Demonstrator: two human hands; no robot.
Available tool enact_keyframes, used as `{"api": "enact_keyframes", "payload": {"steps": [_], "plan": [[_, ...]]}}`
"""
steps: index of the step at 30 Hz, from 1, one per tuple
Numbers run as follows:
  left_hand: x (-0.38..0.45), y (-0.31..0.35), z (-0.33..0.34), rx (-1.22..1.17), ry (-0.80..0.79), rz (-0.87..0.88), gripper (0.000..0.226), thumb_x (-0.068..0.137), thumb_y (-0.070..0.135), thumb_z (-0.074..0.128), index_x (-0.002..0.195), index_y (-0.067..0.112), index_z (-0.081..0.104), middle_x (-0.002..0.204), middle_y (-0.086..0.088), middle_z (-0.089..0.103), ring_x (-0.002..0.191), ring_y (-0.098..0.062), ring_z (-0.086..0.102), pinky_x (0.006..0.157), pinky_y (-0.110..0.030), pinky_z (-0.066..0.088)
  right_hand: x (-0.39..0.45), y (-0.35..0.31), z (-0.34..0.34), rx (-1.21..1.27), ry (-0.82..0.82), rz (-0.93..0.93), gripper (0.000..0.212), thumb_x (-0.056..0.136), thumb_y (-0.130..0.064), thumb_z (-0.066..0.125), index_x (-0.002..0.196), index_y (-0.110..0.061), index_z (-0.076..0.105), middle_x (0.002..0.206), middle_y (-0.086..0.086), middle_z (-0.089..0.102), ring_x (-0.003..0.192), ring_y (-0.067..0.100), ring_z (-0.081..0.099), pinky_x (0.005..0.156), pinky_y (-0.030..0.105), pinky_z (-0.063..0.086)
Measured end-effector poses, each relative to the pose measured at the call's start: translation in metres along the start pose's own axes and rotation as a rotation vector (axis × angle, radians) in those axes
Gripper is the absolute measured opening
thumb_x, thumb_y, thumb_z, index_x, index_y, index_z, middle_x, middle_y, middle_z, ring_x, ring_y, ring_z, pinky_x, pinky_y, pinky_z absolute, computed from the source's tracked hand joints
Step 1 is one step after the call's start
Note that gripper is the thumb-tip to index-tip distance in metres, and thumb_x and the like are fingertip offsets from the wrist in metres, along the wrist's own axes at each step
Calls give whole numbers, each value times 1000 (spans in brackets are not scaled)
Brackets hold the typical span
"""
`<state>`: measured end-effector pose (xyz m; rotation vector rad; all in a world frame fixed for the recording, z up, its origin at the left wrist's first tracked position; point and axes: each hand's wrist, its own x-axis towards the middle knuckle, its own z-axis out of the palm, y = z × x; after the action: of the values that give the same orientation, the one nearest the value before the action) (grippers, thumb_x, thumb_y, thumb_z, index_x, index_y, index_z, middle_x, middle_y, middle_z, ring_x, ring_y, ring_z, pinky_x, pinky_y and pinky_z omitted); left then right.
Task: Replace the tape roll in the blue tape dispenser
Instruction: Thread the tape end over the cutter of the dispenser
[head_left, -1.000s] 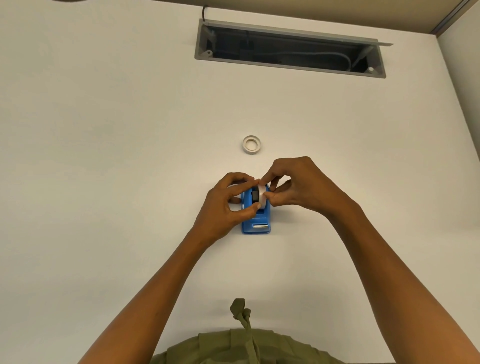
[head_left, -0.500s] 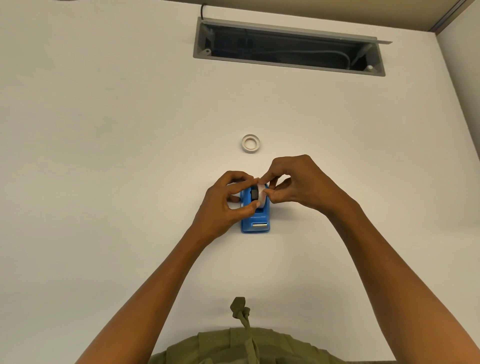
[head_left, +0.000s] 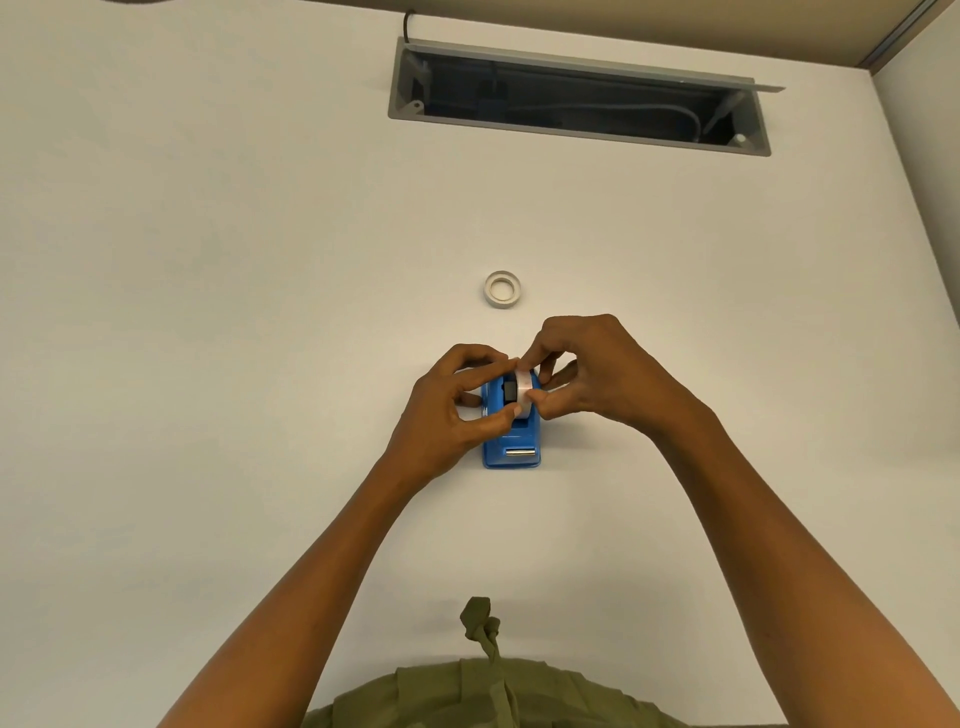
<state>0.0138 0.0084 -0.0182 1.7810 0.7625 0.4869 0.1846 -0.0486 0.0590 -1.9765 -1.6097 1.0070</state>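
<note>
Both bare arms reach forward from the near edge of the white table (head_left: 208, 312) and meet in the middle. The left hand (head_left: 447, 410) is curled. Its thumb and first finger pinch the left side of the tape roll (head_left: 523, 392), one on the top and one at the near side. The right hand (head_left: 597, 374) is curled too, with bent fingers (head_left: 535, 358) and thumb pinching the right side of the same roll. So both hands are closed on the roll, not spread wide.

The roll is pale with a dark hub in its middle. It stands on its edge at the far part of the blue tape dispenser (head_left: 511, 447). I cannot tell if it sits all the way in. The dispenser rests on the table, with its metal cutter at the near end.

A second small ring of tape (head_left: 502, 289) lies flat on the table, a bit farther away, apart from the hands. A long open slot (head_left: 576, 98) is at the far side of the table.
</note>
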Motion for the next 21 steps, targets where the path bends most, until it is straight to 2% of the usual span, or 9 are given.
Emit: {"api": "enact_keyframes", "payload": {"steps": [5, 11, 16, 21], "plan": [[0, -1, 1, 1, 4, -6, 43, 75, 19, 73, 116, 22, 59, 110, 9, 49, 96, -3, 53, 73, -4, 46, 4, 1, -2, 6, 1, -2, 19, 66, -5, 77, 83, -6, 70, 74, -6, 61, 68, 11, 61, 68, 33, 58], [0, -1, 1, -2, 5, -3, 43, 76, 19, 72, 117, 20, 59, 111, 9, 49, 97, -3, 53, 74, -5, 47, 3, 3, -2, -10, 4, -35, 17, 68, -3, 75, 84, -8, 71, 77, -1, 63, 69, 13, 61, 64, 23, 55], [0, -1, 0, -7, 5, -4, 42, 76, 19, 72, 116, 22, 59, 111, 9, 49, 98, -3, 53, 75, -6, 47, 2, 2, 0, -54, 12, -71, 15, 72, -7, 74, 87, -6, 73, 81, 8, 67, 70, 12, 61, 67, 28, 55], [0, 0, 0, 2, 4, 8, 42, 76, 21, 72, 117, 20, 59, 111, 8, 50, 99, -4, 53, 75, -7, 48, 0, -3, 1, -104, -16, -61, 24, 70, -14, 77, 91, -5, 70, 86, 9, 64, 76, 20, 63, 75, 42, 55]]}}
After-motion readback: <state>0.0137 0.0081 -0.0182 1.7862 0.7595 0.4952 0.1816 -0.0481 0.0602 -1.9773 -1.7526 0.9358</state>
